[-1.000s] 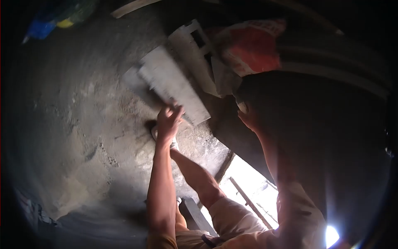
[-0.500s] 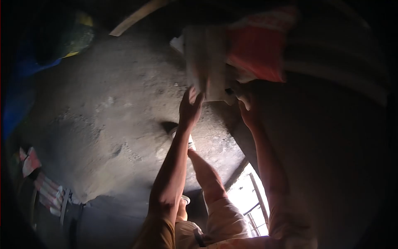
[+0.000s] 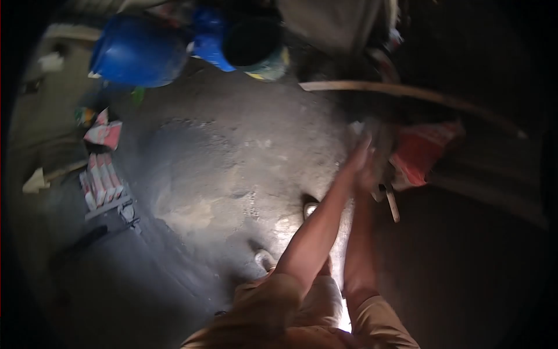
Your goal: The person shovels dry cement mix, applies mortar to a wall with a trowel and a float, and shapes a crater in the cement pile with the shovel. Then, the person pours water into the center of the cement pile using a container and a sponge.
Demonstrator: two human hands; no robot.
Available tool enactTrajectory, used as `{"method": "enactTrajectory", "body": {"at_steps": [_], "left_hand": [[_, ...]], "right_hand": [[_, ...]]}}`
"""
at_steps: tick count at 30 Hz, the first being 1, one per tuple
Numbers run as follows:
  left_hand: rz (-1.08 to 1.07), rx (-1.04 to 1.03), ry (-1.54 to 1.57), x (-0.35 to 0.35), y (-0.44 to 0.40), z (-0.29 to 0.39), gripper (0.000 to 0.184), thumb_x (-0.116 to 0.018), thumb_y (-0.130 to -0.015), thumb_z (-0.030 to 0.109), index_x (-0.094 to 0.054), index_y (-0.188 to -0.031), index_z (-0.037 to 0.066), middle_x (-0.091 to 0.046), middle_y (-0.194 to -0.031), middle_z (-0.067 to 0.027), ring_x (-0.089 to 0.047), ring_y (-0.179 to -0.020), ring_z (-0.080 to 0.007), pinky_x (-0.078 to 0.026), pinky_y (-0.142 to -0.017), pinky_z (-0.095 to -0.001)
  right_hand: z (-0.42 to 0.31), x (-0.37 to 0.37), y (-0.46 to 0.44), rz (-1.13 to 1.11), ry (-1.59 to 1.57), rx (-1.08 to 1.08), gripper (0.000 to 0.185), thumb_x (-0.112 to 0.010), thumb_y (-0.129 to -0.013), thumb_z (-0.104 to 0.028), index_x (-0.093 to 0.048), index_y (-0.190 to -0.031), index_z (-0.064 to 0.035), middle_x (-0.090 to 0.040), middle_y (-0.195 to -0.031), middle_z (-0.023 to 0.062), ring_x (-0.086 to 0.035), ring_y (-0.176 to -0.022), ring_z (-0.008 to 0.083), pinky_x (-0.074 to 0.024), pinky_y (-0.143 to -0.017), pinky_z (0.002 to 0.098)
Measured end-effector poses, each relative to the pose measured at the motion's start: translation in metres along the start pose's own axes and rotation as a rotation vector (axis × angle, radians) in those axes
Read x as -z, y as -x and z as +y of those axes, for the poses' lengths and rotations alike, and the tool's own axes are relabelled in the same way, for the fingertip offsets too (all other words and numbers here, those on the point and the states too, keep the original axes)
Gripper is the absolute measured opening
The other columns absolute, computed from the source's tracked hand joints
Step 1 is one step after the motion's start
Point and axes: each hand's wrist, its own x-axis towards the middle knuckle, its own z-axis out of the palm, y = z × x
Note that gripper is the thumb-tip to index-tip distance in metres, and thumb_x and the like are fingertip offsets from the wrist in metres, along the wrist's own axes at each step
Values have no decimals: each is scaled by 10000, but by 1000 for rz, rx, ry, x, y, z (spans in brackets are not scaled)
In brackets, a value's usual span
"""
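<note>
Both of my arms reach forward to the right of the middle, and the hands are close together there. My left hand (image 3: pixel 360 155) is stretched toward a greyish board-like piece (image 3: pixel 382 144), and motion smears its fingers. Right behind it, my right hand (image 3: pixel 366 175) is blurred and partly covered, so its grip does not show. Whether either hand touches the greyish piece I cannot tell. A red bag (image 3: pixel 423 152) with pale markings lies just to the right of that piece. Below the bag a short wooden handle (image 3: pixel 394 206) sticks out.
A long curved wooden strip (image 3: pixel 407 90) crosses the floor ahead. Blue drums (image 3: pixel 142 51) and a dark open bucket (image 3: pixel 253 45) stand at the back. Red-and-white packs (image 3: pixel 104 180) and a torn bag (image 3: pixel 106 134) are at the left. The bare floor (image 3: pixel 221 157) is rough and dusty.
My view has swung left, bringing the drums and packs further in. My hands, apart earlier at either side of the greyish piece, are now close together.
</note>
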Motion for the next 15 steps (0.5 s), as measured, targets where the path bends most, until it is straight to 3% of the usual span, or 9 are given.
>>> {"method": "enactTrajectory", "body": {"at_steps": [3,5,6,7,10,11,13,14,15], "left_hand": [[-115,-360,-280,-18,82,89,702,-542,-911,480,-409,-1361,-43,-509,-1326,-170,-500,-1194,-240,-387,-1000,-324],[201,-433,-330,38,121,71,690,-574,-898,458,-439,-1333,-60,-508,-1336,-198,-483,-1242,-249,-387,-1017,-333],[243,-366,-425,72,164,69,696,-588,-886,459,-444,-1330,-59,-497,-1344,-212,-488,-1242,-266,-388,-1023,-339],[288,-287,-509,111,219,68,703,-601,-875,460,-449,-1327,-58,-486,-1353,-226,-493,-1241,-282,-389,-1028,-345],[512,-46,-627,234,360,4,764,-623,-846,502,-438,-1336,-54,-509,-1321,-243,-504,-1229,-318,-408,-1016,-364],[575,-29,-494,299,394,-62,763,-628,-845,489,-430,-1339,-58,-498,-1338,-234,-494,-1242,-313,-405,-1024,-364],[775,85,-402,371,507,-142,672,-619,-822,517,-568,-1202,-35,-599,-1203,-232,-577,-1132,-285,-447,-950,-378],[916,121,-320,364,590,-143,627,-611,-825,516,-614,-1082,-56,-646,-1101,-225,-614,-1049,-302,-470,-884,-393],[1029,35,-202,387,638,-195,574,-599,-839,499,-635,-1017,-45,-668,-1033,-216,-633,-990,-317,-476,-851,-403]], "right_hand": [[-7,18,2,-126,23,-136,377,-378,-1016,-252,-508,-1242,20,-531,-1257,112,-480,-1172,204,-396,-967,333],[24,62,27,-244,-931,-369,449,-389,-1007,-320,-419,-1370,-58,-502,-1320,110,-492,-1178,237,-350,-1018,342],[5,107,68,-219,-533,160,446,-390,-1004,-320,-430,-1362,-57,-493,-1324,159,-465,-1220,293,-322,-1041,375],[-3,139,99,-238,-342,191,384,-418,-993,-242,-474,-1296,-13,-504,-1283,186,-468,-1203,308,-327,-1026,384],[48,165,179,-351,188,-65,574,-458,-946,-393,-460,-1298,61,-471,-1333,270,-390,-1297,388,-297,-1063,399],[47,175,204,-499,218,-138,639,-450,-936,-468,-469,-1297,59,-466,-1344,271,-409,-1287,393,-324,-1067,416],[47,166,270,-325,301,-295,624,-436,-940,-531,-529,-1258,-2,-546,-1267,228,-531,-1180,375,-443,-954,398],[62,161,278,-527,253,-294,623,-417,-943,-558,-521,-1271,-39,-567,-1233,206,-571,-1124,354,-470,-895,438],[39,150,311,-412,109,-468,640,-400,-935,-591,-493,-1276,-57,-579,-1186,197,-600,-995,398,-504,-749,516]]}}
